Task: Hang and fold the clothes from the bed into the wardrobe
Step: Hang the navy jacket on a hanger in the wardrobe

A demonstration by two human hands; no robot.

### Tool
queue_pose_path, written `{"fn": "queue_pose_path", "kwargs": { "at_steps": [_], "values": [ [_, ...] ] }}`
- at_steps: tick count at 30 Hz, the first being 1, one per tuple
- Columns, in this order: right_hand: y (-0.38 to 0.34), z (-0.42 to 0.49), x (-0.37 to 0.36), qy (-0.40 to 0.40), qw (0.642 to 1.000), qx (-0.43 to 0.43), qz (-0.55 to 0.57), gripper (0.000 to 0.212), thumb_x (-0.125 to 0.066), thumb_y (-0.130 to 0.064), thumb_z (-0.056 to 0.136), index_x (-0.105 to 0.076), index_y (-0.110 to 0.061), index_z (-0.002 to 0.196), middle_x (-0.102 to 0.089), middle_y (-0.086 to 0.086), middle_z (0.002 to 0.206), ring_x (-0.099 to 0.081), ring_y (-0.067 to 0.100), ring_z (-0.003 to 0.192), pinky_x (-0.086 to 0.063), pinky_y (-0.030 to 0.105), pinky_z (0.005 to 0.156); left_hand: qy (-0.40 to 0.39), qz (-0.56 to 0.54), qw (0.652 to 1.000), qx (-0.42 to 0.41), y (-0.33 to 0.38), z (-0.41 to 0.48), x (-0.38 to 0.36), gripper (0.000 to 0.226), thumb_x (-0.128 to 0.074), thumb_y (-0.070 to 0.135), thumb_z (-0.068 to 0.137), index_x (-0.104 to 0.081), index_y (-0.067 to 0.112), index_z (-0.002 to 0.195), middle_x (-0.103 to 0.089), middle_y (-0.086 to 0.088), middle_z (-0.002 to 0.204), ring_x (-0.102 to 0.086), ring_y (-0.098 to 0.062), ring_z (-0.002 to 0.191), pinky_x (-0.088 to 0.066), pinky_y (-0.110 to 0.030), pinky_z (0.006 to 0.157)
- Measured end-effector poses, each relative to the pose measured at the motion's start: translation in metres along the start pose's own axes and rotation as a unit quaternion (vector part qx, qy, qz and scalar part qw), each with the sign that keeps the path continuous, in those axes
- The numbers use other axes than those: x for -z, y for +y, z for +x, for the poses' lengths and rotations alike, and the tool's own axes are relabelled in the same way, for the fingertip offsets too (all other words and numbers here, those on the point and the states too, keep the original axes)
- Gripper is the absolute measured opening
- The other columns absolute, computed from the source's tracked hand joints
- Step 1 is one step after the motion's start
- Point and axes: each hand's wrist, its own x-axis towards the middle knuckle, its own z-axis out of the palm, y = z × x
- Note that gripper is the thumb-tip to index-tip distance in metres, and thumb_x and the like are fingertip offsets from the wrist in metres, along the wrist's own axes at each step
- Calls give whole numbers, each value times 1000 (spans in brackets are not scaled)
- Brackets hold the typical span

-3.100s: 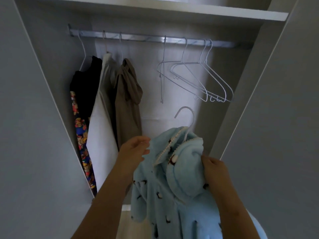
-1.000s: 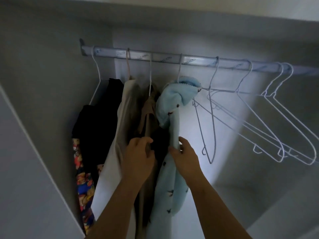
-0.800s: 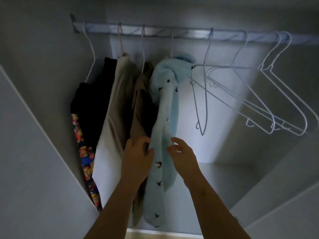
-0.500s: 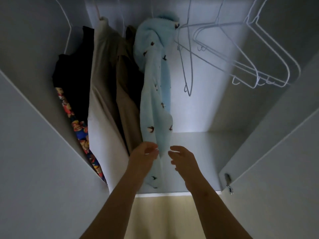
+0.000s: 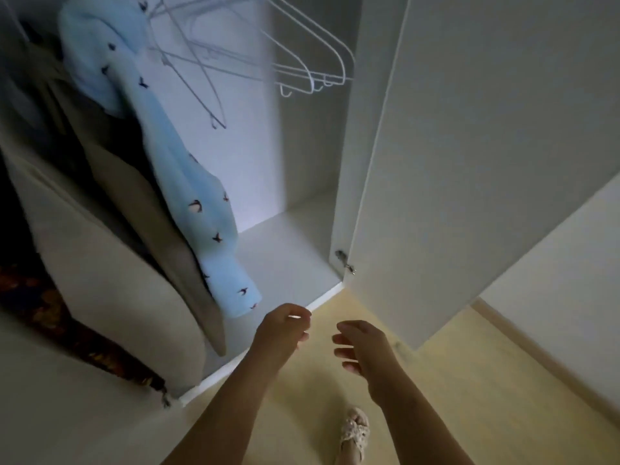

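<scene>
A light blue fleece garment [image 5: 201, 209] with small dark bird prints hangs inside the white wardrobe [image 5: 295, 256], beside a beige coat [image 5: 110, 283] and a brown garment [image 5: 157, 223]. Several empty white wire hangers [image 5: 302, 62] hang to its right. My left hand [image 5: 281, 330] hovers just below and in front of the blue garment's hem, fingers loosely curled and holding nothing. My right hand [image 5: 362, 344] is beside it over the floor, fingers relaxed and empty. Neither hand touches the clothes.
The open wardrobe door [image 5: 469, 162] stands at the right, its hinge [image 5: 345, 261] near the base. A patterned dark garment [image 5: 50, 313] hangs at the far left. Pale wooden floor [image 5: 453, 380] lies below, with my slippered foot [image 5: 354, 434] on it.
The blue garment went from my hands onto the rail. Both hands slid down its length, let go and pulled back out of the wardrobe. My view tilted down toward the floor.
</scene>
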Motion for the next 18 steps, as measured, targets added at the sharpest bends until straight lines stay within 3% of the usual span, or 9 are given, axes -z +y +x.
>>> {"fn": "queue_pose_path", "kwargs": {
  "at_steps": [7,14,18],
  "values": [
    [74,-83,101,160,976,-24,148,11,-51,-15,92,-58,-14,84,-61,1,74,-54,14,60,-39,23,57,-168,112,978,-59,-3,-62,-104,13,-53,19,89,-62,24,83,-66,2,86,-64,-12,75,-46,-24,66],
    [170,-196,203,304,911,-25,278,10,-50,-17,93,-58,-16,88,-62,1,76,-55,14,60,-40,23,57,-332,222,908,-127,-30,-173,-237,7,-53,22,91,-60,23,89,-64,1,88,-62,-14,80,-45,-25,67],
    [246,-284,260,380,862,-34,334,11,-50,-16,93,-59,-16,87,-61,1,75,-54,14,60,-39,23,58,-413,263,862,-130,-69,-265,-316,12,-52,17,92,-58,22,84,-59,3,78,-57,-11,69,-41,-22,59]
  ]
}}
